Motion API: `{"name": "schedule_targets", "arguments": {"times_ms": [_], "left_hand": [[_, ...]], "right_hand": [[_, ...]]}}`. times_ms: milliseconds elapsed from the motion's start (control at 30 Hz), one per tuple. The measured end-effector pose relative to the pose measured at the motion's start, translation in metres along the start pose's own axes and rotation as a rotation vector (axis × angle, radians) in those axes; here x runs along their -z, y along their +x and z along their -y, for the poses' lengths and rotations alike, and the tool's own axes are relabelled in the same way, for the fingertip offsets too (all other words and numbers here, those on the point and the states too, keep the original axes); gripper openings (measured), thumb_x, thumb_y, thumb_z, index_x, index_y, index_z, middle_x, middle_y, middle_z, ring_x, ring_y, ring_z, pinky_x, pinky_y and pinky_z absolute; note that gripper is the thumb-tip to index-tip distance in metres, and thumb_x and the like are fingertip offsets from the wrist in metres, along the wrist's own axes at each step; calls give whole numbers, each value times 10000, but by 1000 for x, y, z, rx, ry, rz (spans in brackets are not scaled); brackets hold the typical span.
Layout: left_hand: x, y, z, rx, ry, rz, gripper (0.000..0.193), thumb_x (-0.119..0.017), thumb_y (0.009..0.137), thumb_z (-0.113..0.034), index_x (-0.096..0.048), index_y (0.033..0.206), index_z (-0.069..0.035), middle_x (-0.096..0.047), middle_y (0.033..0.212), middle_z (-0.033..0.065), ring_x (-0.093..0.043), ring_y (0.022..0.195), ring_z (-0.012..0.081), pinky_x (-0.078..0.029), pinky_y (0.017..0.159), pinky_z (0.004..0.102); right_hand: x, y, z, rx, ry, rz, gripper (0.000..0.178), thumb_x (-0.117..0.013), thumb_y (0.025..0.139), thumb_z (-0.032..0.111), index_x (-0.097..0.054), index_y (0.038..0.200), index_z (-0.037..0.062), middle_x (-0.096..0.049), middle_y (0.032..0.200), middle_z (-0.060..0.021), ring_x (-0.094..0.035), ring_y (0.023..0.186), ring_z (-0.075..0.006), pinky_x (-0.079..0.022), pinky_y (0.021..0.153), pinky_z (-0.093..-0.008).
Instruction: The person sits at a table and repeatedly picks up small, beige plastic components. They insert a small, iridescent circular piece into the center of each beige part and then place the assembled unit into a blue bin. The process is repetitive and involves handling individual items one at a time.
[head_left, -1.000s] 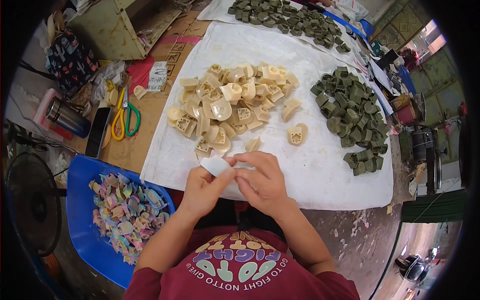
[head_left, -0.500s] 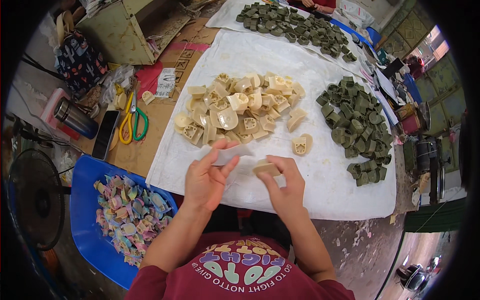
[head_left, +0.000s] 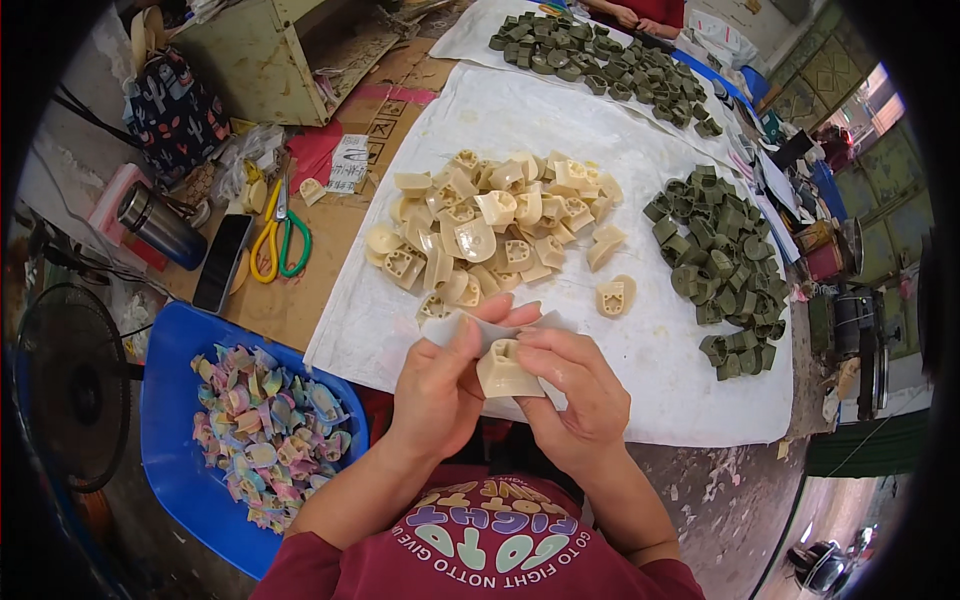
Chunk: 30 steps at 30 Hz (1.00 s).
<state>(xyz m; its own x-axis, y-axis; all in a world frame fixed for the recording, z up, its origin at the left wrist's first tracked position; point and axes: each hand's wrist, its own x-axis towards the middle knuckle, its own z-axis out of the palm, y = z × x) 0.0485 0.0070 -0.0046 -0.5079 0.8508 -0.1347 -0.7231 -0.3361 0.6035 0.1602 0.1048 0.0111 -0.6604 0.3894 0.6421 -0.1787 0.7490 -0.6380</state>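
Observation:
My left hand point(head_left: 437, 388) is closed on a thin, flexible grey sheet point(head_left: 448, 327), its fingers bent round it. Pinched between thumb and fingers of my right hand point(head_left: 585, 405) is a cream moulded piece point(head_left: 508, 373), a hollow, flared block. The two hands meet near the cloth's front edge, with the sheet right behind the piece. A heap of similar glossy cream pieces point(head_left: 475, 240) lies just beyond them. One loose cream piece point(head_left: 613, 297) rests apart to the right of the heap.
White cloth point(head_left: 660, 400) covers the table. Dark green pieces point(head_left: 715, 250) lie at right, more point(head_left: 610, 65) at the far end near another person's hands point(head_left: 640, 20). A blue tub point(head_left: 175, 430) of pastel pieces stands at left, below scissors point(head_left: 280, 235), a phone point(head_left: 222, 262) and a flask point(head_left: 165, 230).
Both hands have come together and nearer to me. The cream piece has been turned and brought against or close to the grey sheet. The view has shifted slightly.

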Motion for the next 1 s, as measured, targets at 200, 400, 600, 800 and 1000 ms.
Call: {"name": "schedule_targets", "arguments": {"times_ms": [200, 400, 600, 800, 1000], "left_hand": [[0, -5, -7, -20, 23, 121, 441, -454, 1016, -257, -460, 1330, 52, -544, 1310, 227, -546, 1203, 251, -448, 1009, 372], [-10, -11, -8, -59, 129, 107, 431, -455, 1009, -251, -487, 1315, 50, -549, 1291, 255, -539, 1218, 297, -412, 1046, 419], [-2, -7, -13, 13, 237, 103, 391, -481, 998, -205, -532, 1274, 66, -584, 1257, 225, -579, 1160, 254, -443, 1000, 369], [11, -5, -14, -52, 443, 7, 266, -590, 956, -153, -664, 1130, 34, -697, 975, 67, -604, 879, 86, -489, 815, 259], [14, -8, -6, 0, 625, 1, 275, -588, 955, -163, -665, 1132, 33, -697, 972, 63, -588, 839, 66, -478, 772, 243]], "right_hand": [[2, 3, 0, 57, -19, 1, 423, -728, 642, -76, -645, 1045, 24, -634, 1069, -138, -635, 929, -293, -529, 789, -363], [5, 3, 2, 47, -54, -3, 429, -740, 630, -67, -642, 1035, 34, -637, 1053, -126, -628, 928, -289, -526, 786, -357], [13, 11, 0, 124, -294, 28, 402, -751, 593, 1, -637, 975, 60, -634, 948, -76, -576, 868, -273, -443, 762, -383], [16, 19, 3, 84, -431, 155, 304, -722, 605, 53, -611, 888, 53, -590, 847, -61, -535, 833, -261, -364, 764, -394], [15, 19, 1, 3, -486, 278, 261, -709, 623, 67, -606, 861, 50, -541, 785, -60, -518, 827, -266, -358, 755, -395]]}}
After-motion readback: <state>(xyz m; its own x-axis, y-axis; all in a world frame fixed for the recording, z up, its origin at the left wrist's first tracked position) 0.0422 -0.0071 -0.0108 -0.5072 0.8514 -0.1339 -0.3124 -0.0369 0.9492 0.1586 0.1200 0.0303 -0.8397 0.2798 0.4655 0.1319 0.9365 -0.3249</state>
